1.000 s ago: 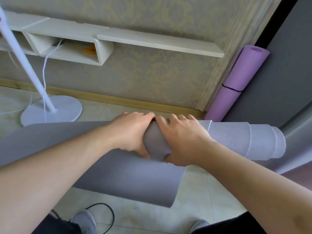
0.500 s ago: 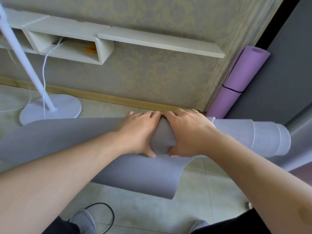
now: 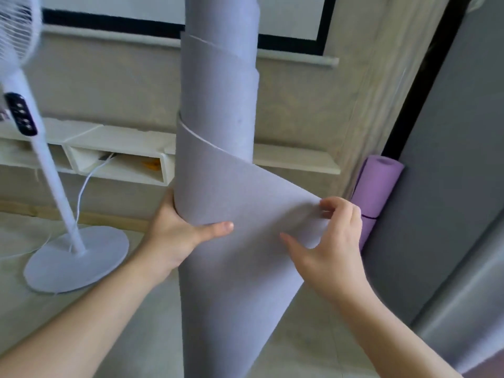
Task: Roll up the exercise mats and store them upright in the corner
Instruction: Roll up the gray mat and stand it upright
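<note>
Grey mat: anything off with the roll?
Yes. The grey mat is rolled skewed: its layers spiral in steps instead of lining up, and the outer flap splays loose to the right, where the right hand pinches it. The left hand holds the roll.

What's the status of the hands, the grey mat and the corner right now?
Left hand grips the upright grey mat. Right hand pinches its loose flap, roll uneven. Purple mat already standing in the corner; fan stands left, apart.
</note>
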Motion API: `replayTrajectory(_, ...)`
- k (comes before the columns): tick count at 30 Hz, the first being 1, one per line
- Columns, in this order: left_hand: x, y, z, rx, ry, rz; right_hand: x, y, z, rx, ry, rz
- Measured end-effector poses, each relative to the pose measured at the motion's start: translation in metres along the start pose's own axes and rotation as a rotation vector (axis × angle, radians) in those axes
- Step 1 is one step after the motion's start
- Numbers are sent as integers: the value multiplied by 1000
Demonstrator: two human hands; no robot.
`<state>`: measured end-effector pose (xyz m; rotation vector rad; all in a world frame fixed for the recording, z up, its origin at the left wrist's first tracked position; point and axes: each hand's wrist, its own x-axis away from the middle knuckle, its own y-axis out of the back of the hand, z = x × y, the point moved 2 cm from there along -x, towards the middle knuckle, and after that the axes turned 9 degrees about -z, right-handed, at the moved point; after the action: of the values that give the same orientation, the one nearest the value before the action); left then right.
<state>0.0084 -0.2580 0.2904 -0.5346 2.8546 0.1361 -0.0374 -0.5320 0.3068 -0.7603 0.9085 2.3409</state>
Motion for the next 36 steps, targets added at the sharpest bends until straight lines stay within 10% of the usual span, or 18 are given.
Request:
replayTrajectory(6, 1, 6, 9, 128, 37, 37, -7, -4, -41, -602, -610, 422)
replayTrajectory(13, 3, 12, 16, 105, 85, 33, 1, 8, -42, -745, -343, 1103)
replayTrajectory(36, -17, 46, 24, 174, 154, -264, 10, -15, -102, -255, -445, 915)
